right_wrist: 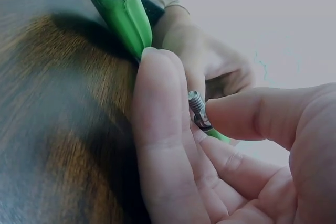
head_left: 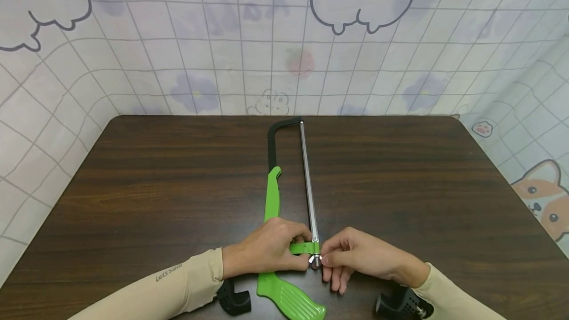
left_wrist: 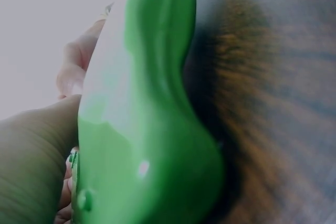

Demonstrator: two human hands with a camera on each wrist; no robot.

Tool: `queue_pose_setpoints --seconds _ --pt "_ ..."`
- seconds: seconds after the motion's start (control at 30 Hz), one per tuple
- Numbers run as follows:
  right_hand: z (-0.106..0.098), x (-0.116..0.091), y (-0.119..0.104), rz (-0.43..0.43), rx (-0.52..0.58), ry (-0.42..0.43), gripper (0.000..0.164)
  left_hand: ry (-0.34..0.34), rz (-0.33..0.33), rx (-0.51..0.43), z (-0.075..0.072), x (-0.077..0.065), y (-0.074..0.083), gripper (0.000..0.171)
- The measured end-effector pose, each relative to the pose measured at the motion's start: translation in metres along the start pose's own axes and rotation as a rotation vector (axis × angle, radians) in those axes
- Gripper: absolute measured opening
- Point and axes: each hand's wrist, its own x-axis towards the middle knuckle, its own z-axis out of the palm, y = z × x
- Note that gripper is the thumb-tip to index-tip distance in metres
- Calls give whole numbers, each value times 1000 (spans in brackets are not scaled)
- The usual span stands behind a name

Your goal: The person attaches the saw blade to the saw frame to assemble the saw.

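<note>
A hacksaw with a green handle (head_left: 272,196) and black front frame lies lengthwise on the brown table. Its silver blade (head_left: 307,177) runs along the right side. My left hand (head_left: 268,246) reaches across the handle and grips the frame's short green arm near the blade's lower end, its thumb close to the wing nut (head_left: 315,260). From the other side my right hand (head_left: 366,257) pinches that nut between thumb and index finger. The threaded bolt end (right_wrist: 197,101) sticks up beside the right thumb. In the left wrist view, the green handle (left_wrist: 152,129) hides most of the left fingers.
The dark wooden table (head_left: 178,162) ends at a patterned curtain (head_left: 266,38) at the back and sides. Black wrist devices (head_left: 233,300) sit under both forearms near the front edge.
</note>
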Motion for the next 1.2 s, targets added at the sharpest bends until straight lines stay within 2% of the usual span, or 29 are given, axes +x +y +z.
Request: queue_pose_setpoints --seconds 0.1,0.33,0.7,1.0,1.2 --pt "1 0 -1 14 18 15 38 4 1 -3 0 0 0 22" --pt "5 0 -1 48 128 36 18 8 3 -12 0 1 0 23" --pt "14 1 5 28 319 19 15 -12 -13 -46 -3 0 0 22" --pt "22 2 5 12 368 90 12 25 6 -41 -2 0 -1 21" --pt "29 3 5 11 371 187 11 55 11 -45 -2 0 0 20"
